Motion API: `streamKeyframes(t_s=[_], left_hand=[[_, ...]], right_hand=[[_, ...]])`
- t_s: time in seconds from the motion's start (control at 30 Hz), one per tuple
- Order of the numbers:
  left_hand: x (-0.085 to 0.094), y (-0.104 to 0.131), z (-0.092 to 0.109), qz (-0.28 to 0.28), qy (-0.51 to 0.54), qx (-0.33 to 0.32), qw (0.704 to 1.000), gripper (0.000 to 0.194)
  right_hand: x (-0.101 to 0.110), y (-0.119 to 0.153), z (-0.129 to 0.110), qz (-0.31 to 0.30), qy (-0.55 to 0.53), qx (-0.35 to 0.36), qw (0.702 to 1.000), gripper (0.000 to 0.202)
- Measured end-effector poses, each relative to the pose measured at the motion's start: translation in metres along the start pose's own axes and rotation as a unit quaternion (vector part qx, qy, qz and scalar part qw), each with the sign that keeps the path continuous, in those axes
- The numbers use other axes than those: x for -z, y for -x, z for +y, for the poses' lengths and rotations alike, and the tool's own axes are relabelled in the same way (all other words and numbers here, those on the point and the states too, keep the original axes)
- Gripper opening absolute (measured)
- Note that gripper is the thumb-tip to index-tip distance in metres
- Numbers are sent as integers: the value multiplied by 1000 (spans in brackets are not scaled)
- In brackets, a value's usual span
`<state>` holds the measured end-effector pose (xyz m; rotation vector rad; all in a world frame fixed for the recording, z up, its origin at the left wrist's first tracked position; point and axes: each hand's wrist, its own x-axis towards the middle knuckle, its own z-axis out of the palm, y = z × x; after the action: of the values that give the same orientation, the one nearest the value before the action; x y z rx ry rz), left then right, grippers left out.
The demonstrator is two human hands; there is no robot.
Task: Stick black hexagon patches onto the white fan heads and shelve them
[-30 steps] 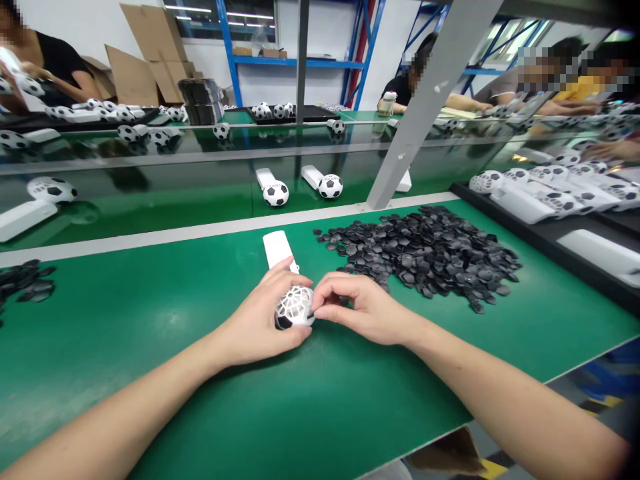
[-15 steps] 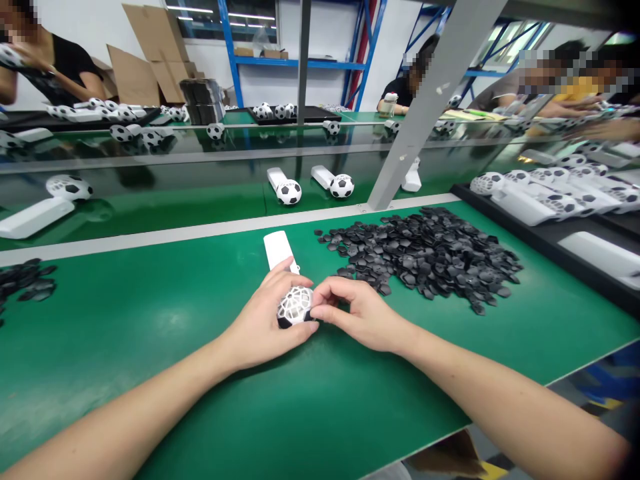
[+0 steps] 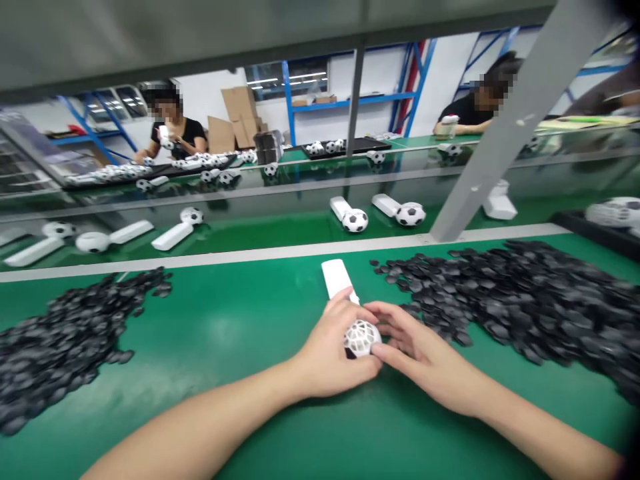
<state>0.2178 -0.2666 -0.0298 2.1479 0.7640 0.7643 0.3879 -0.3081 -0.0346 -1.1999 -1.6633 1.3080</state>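
A white hand-held fan with a ball-shaped lattice head [image 3: 362, 337] lies on the green table [image 3: 240, 340]; its white handle [image 3: 337, 279] points away from me. My left hand [image 3: 330, 357] wraps the ball head from the left. My right hand [image 3: 417, 350] touches the head's right side with its fingertips; whether a black piece sits between them is hidden. A large heap of small black pieces [image 3: 520, 300] lies just right of my hands. Another heap of black pieces [image 3: 60, 340] lies at the left.
Beyond a white strip, a green conveyor [image 3: 280, 230] carries finished soccer-ball fans [image 3: 350, 215] and white ones [image 3: 173, 235]. A slanted grey post [image 3: 505, 127] rises at right. Other people sit at benches behind, one at the left [image 3: 175, 130], one at the right [image 3: 475, 103].
The view swung left and up, bringing the left heap into sight. Both hands stay on the ball head; the right fingers have shifted slightly on it.
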Motion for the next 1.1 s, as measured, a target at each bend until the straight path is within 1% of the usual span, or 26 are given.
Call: streamKeyframes(t_s=[0.13, 0.23, 0.33, 0.4, 0.43, 0.47, 0.5, 0.53, 0.57, 0.6, 0.63, 0.67, 0.77, 0.83, 0.93, 1.0, 1.1], left_hand=[[-4, 0, -1, 28, 6, -8, 1000, 33], [-6, 1, -3, 40, 12, -21, 999, 36], [-6, 1, -7, 34, 10, -20, 999, 41], [-4, 1, -10, 14, 14, -13, 1000, 46], [-4, 1, -11, 5, 21, -13, 1000, 48], [-3, 1, -12, 0, 28, -15, 999, 49], [-3, 2, -13, -1, 33, -18, 999, 49], [-2, 2, -13, 1, 35, -21, 999, 49], [-2, 3, -13, 6, 33, -22, 999, 49], [-1, 3, -13, 10, 28, -19, 999, 50], [-1, 4, -13, 14, 21, -11, 1000, 53], [0, 4, -12, 19, 12, 0, 1000, 58], [6, 4, -12, 28, -13, 26, 999, 65], [10, 2, -12, 17, -20, 26, 999, 61], [16, 0, -12, -16, -13, 24, 1000, 53], [19, 0, -14, -35, -10, 22, 999, 51], [18, 0, -15, -35, -18, 7, 999, 48]], right_hand=[[-5, 0, 3, 22, -61, -13, 998, 41], [-8, -1, 7, 41, -70, -23, 996, 43], [-3, -6, 10, 40, -33, -15, 999, 44], [6, -10, 13, 59, 51, 5, 997, 38], [12, -12, 15, 86, 119, 21, 989, 35], [18, -14, 19, 121, 200, 38, 972, 34], [25, -15, 23, 156, 285, 55, 944, 35], [32, -16, 27, 185, 364, 68, 910, 37], [37, -16, 32, 202, 428, 74, 878, 38], [42, -17, 36, 203, 472, 72, 855, 39], [45, -16, 40, 196, 499, 64, 841, 38], [47, -16, 42, 186, 513, 56, 836, 36], [47, -15, 41, 162, 520, 38, 838, 29], [45, -14, 36, 157, 530, 31, 833, 27], [45, -12, 27, 149, 551, 19, 821, 26], [46, -11, 24, 150, 559, 13, 815, 26], [48, -10, 25, 158, 556, 13, 816, 26]])
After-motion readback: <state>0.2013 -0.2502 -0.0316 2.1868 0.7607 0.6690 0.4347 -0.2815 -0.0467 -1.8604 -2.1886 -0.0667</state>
